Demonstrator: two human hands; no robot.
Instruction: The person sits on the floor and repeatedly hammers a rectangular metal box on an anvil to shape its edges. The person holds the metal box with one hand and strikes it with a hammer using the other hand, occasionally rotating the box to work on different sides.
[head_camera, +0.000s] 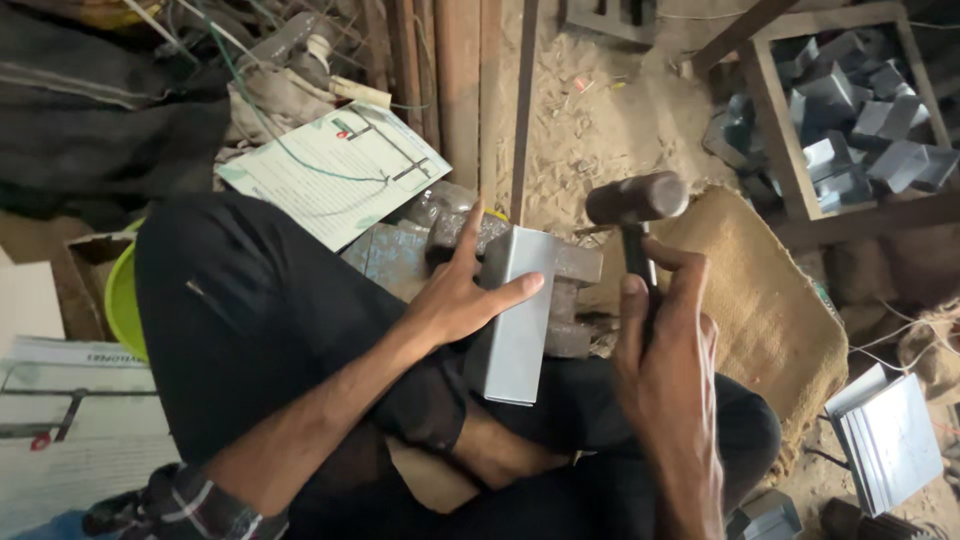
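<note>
My left hand (462, 292) grips a folded grey sheet-metal piece (518, 325), holding it on edge against a rusty iron block (572, 268) that serves as an anvil. My right hand (665, 330) is closed around the handle of a hammer (636, 198), whose dark round head is raised just above and to the right of the metal piece. I sit on the ground with my legs in black trousers (250, 310) folded under the work.
A wooden crate (778, 140) of folded grey metal pieces stands at the upper right. A stack of flat metal sheets (885, 440) lies at the lower right. A burlap sack (760, 300) covers the sandy ground. Printed cards (335, 170), a green bowl rim (124, 300) and scrap lie left.
</note>
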